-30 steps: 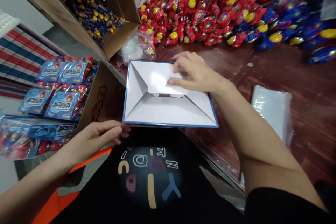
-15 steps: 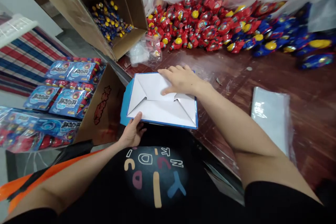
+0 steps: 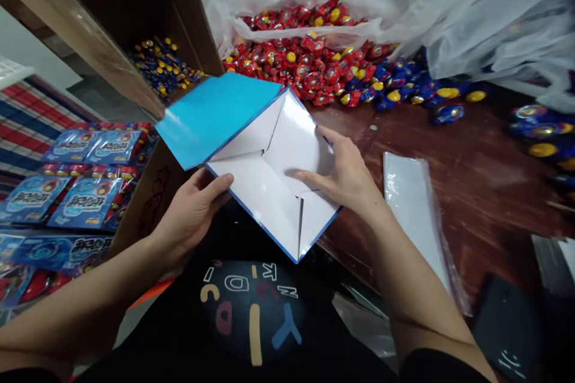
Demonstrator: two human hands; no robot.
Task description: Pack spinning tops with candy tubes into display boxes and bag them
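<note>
Between my hands is a cardboard display box point(image 3: 274, 173), tilted, its white inside facing up with folded bottom flaps that meet in the middle. A bright blue panel point(image 3: 224, 114) extends from its far left edge. My left hand point(image 3: 193, 203) grips the near left edge, thumb on the inside and fingers underneath. At the right side, my right hand point(image 3: 345, 173) has its thumb over the white inside and its fingers around the outer edge, holding the box too. The underside of the box is hidden.
A carton point(image 3: 153, 191) of packaged toys stands at left, below a larger carton point(image 3: 197, 12) holding small blue-and-yellow pieces. Red toys point(image 3: 309, 66) and blue toys point(image 3: 399, 78) lie heaped at the back of the table point(image 3: 458, 173). Clear plastic bags point(image 3: 413, 209) and a dark phone-like slab point(image 3: 507, 323) are at right.
The box has turned and tilted, and its blue panel now shows widely at the upper left. My right hand has moved from the far edge to the right side; my left hand has shifted up and left.
</note>
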